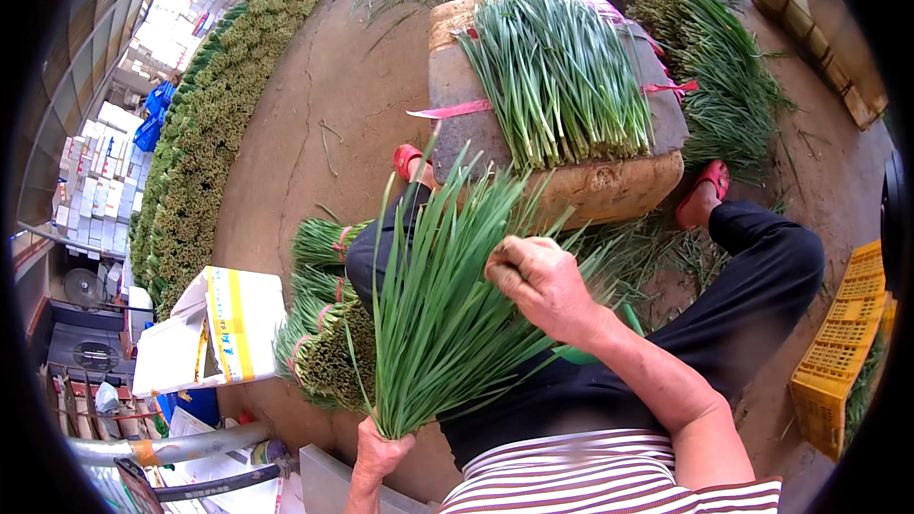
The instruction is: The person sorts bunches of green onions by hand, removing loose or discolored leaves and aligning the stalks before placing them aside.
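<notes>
While the left hand (379, 452) clamps shut around the cut base of a fan of green chives (438, 314), the right hand (538, 281) lies on the fan's upper right side, fingers curled into the leaves and pinching some of them. The fan spreads upward from the left fist over the person's lap, its tips reaching toward the near edge of a worn block (609, 186) that stands between 2 feet in red sandals (706, 181). On top of that block lies a larger heap of chives (562, 76), cut ends at the near edge, with pink ties (452, 110) trailing off the left and right edges. Just left of the person's left knee, tied bundles (319, 324) of the same greens are stacked on the concrete floor (324, 105). A white carton (224, 324) sits left of them. More loose chives (714, 67) lie right of the block, and a yellow crate (843, 343) stands at the far right.
</notes>
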The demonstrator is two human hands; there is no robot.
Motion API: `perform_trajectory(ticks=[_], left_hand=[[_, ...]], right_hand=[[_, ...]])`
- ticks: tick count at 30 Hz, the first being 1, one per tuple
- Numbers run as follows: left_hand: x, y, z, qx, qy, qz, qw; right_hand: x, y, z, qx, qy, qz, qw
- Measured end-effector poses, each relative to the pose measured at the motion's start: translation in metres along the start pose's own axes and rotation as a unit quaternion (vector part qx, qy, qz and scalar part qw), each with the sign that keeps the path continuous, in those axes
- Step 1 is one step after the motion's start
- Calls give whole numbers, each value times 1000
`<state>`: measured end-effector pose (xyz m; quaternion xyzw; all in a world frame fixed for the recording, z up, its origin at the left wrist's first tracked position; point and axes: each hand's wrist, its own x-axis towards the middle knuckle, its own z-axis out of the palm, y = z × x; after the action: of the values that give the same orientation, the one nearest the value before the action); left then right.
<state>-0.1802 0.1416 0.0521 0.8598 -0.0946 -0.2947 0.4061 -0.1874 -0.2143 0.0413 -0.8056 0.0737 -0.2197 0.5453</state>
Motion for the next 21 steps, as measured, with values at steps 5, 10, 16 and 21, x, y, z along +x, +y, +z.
perform_trajectory(ticks=[5, 10, 16, 21], left_hand=[[1, -2, 1, 8, 9, 28, 1000], [1, -1, 0, 14, 5, 14, 1000], [3, -11, 0, 36, -1, 47, 998], [2, -5, 2, 26, 7, 44, 999]], right_hand=[[29, -1, -22, -26, 111, -55, 992], [62, 11, -31, -326, 41, -152, 932], [69, 37, -30, -279, -12, -96, 955], [74, 38, -26, 65, 3, 146, 987]])
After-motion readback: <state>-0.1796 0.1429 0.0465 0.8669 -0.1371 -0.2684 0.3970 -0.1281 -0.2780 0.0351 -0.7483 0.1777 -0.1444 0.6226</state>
